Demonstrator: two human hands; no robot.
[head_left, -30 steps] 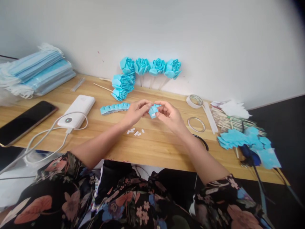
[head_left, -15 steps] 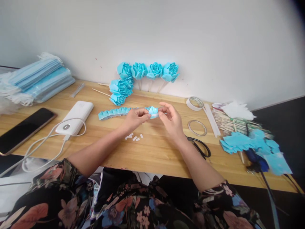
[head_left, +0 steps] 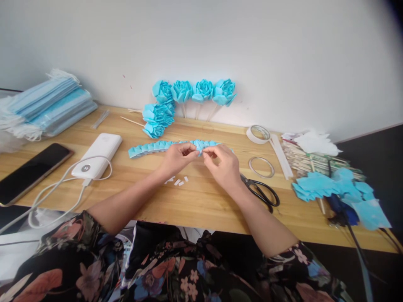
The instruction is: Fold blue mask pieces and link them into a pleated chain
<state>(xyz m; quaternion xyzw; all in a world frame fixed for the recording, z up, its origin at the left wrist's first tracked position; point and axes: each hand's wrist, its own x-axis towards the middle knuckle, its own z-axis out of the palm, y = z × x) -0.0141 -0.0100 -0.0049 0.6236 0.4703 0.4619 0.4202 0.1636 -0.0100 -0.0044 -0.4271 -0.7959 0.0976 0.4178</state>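
Between my two hands is a small folded blue piece (head_left: 199,145), pinched at its lower edge. My left hand (head_left: 181,157) grips its left side with thumb and fingertips. On the other side, the closed fingertips of my right hand (head_left: 222,163) pinch it near the lower right corner. Behind the hands a long row of folded blue pieces (head_left: 151,148) runs across the table, partly hidden by my fingers. Small white strips (head_left: 179,182) lie below my left hand. Black-handled scissors (head_left: 262,193) rest beside my right forearm, their blades partly covered.
Blue paper flowers (head_left: 203,90) on sticks stand against the wall. Masks (head_left: 47,105), a phone (head_left: 33,172) and a cabled power bank (head_left: 99,155) are left. Right are tape rolls (head_left: 258,134), a thin ring (head_left: 261,167), sticks (head_left: 302,161) and blue pieces (head_left: 315,186).
My right hand has turned inward and its fingers have closed nearer my left fingertips. More of the blue row shows behind it. The scissors are more exposed.
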